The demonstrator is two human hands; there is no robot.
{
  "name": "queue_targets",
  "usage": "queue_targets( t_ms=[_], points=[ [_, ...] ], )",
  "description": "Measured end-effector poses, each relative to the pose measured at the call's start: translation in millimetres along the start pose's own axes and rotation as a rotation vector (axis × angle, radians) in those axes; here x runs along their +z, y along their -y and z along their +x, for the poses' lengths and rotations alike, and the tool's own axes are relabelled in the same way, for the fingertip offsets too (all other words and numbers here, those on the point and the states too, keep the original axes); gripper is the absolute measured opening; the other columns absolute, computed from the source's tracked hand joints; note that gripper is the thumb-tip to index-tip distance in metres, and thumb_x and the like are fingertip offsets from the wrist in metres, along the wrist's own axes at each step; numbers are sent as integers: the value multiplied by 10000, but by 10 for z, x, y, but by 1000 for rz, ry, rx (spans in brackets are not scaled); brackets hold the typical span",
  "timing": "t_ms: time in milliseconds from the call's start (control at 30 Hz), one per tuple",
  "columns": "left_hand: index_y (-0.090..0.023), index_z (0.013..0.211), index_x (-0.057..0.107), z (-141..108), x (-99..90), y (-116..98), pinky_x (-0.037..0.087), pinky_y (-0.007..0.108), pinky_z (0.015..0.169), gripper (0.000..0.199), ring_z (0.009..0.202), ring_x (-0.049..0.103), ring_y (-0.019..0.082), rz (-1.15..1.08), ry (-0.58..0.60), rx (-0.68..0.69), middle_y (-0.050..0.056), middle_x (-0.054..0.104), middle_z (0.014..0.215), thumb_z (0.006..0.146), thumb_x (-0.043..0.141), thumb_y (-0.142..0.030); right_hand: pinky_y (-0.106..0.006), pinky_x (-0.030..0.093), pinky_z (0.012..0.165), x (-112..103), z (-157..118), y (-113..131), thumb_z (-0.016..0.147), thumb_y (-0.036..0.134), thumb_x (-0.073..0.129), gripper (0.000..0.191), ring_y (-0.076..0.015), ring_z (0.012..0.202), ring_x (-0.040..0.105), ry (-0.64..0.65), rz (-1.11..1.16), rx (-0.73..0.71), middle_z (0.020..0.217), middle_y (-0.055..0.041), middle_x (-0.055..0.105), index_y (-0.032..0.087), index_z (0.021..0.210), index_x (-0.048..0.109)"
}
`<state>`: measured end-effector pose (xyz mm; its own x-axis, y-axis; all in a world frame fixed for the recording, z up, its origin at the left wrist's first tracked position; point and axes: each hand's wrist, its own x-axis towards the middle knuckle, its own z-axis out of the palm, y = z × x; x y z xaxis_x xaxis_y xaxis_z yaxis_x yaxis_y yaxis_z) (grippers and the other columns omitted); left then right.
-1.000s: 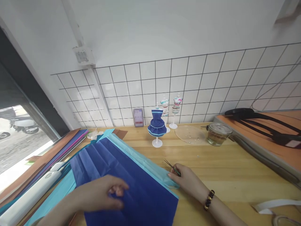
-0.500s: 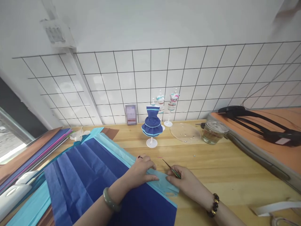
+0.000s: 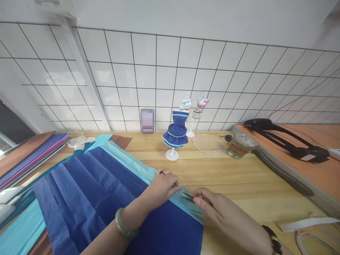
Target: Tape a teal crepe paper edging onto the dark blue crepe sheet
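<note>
My left hand [image 3: 159, 189] bends its fingers over the light blue tissue-paper strip [image 3: 129, 159], thumb and fingertips closed on it near its right end. That strip runs along the edge of a large creased dark blue sheet [image 3: 170, 226]. Between thumb and fingers, my right hand [image 3: 212, 203] grips slim pointed tweezers [image 3: 188, 196], blurred by motion. Their tips lie over the strip's right end, just right of my left fingers. Behind my hands stands a miniature dress form wearing a dark blue ruffled dress [image 3: 176, 131] with light blue trim.
Two more small dress forms [image 3: 199, 108] stand behind, near a phone-like panel [image 3: 147, 121]. A clear round plate [image 3: 208, 145] with tiny bits and a glass jar [image 3: 241, 145] are at right. Coloured sheets [image 3: 29, 156] lie left; a black-framed object [image 3: 289, 141] rests on the orange surface.
My right hand has lowered the tweezers from pointing up to over the strip's end. The left hand keeps its hold, its fingers more curled. The camera view has shifted.
</note>
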<state>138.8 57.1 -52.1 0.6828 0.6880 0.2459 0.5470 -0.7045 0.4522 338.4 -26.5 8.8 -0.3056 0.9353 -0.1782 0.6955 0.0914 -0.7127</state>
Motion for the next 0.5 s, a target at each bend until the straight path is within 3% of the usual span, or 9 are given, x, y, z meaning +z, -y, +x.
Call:
queue_targets(
  t_ms=[200, 300, 500],
  points=[
    [-195, 814, 521, 4, 21, 22, 309, 306, 829, 113, 837, 527, 153, -8, -19, 14, -16, 581, 797, 861, 552, -293, -252, 411, 655, 93, -302, -57, 914, 460, 341, 241, -178, 710, 559, 78, -69, 98, 778, -4, 603, 256, 892, 467],
    [-196, 812, 522, 6, 17, 13, 312, 312, 836, 110, 842, 533, 157, -10, -29, 13, -11, 582, 797, 868, 539, -289, -249, 408, 649, 170, -317, -113, 908, 434, 352, 226, -177, 714, 567, 96, -103, 127, 775, -5, 611, 248, 847, 464],
    [-188, 821, 526, 1, -16, -21, 332, 317, 840, 80, 845, 545, 163, -17, -39, 7, -3, 594, 810, 855, 559, -252, -259, 386, 639, 258, -246, -139, 919, 422, 339, 252, -181, 714, 593, 6, -167, 184, 772, -7, 644, 239, 805, 469]
  ],
)
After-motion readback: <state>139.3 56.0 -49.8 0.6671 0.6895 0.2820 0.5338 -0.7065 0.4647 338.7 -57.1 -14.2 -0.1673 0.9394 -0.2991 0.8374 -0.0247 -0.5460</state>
